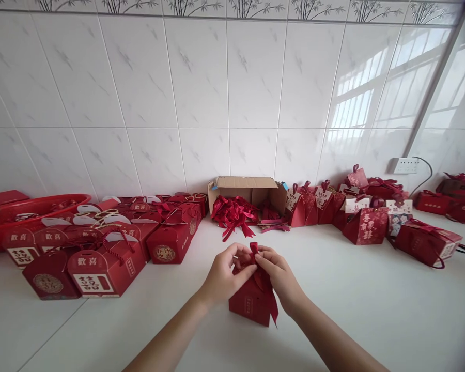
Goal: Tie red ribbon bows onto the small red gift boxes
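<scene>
A small red gift box (248, 304) stands on the white table in front of me, its top partly hidden by my hands. A dark red ribbon (273, 306) is at its top, with one tail hanging down the right side and a loop rising between my fingers. My left hand (228, 271) is closed at the ribbon on the left, thumb reaching across the box top. From the right, my right hand (279, 274) pinches the ribbon just below the loop with thumb and forefinger.
Behind the box, an open cardboard carton (248, 182) holds loose red ribbons (234, 212). Many red gift boxes (96, 268) crowd the left, near a red basin (58, 204). More boxes (366, 227) stand at the right, below a wall socket (405, 166). White tiles line the wall.
</scene>
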The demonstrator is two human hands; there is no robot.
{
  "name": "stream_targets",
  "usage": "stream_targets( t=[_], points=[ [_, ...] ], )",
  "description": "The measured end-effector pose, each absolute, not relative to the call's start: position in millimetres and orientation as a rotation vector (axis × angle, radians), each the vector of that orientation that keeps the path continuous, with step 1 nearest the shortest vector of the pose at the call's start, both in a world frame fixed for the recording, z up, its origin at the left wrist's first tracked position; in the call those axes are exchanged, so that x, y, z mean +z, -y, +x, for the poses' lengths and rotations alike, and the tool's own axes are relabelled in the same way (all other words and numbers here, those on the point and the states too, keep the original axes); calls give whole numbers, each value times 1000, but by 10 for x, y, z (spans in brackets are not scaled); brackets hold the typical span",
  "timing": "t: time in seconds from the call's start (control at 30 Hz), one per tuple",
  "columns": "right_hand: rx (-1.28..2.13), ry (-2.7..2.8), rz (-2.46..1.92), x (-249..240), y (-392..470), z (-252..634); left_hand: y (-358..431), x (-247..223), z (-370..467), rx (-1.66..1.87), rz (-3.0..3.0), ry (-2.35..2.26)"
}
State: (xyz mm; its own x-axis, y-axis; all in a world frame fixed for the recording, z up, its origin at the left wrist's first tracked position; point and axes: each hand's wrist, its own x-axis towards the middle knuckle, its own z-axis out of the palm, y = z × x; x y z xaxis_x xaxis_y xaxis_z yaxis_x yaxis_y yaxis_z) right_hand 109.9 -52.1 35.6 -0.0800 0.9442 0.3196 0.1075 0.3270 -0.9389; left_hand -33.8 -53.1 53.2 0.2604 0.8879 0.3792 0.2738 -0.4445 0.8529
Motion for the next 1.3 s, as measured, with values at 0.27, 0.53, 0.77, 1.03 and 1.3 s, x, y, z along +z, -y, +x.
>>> stream_targets(
  t=[0.27,0.53,0.77,1.03,1.3],
  points=[
    [1193,1453,-1036,479,653,1290,489,495,-351,1178,1711,-1170],
    [576,1875,-1039,435,632,1412,524,565,-386,1149,1750,-1082],
    [568,2069,-1030,517,492,1491,493,565,-411,1119,1787,-1055],
    [368,2186,-1251,801,722,1547,505,544,-397,1130,1658,-1036],
    [792,1963,-1217,908,434,1483,479,638,-416,1064,1900,-1053]
  ],
)
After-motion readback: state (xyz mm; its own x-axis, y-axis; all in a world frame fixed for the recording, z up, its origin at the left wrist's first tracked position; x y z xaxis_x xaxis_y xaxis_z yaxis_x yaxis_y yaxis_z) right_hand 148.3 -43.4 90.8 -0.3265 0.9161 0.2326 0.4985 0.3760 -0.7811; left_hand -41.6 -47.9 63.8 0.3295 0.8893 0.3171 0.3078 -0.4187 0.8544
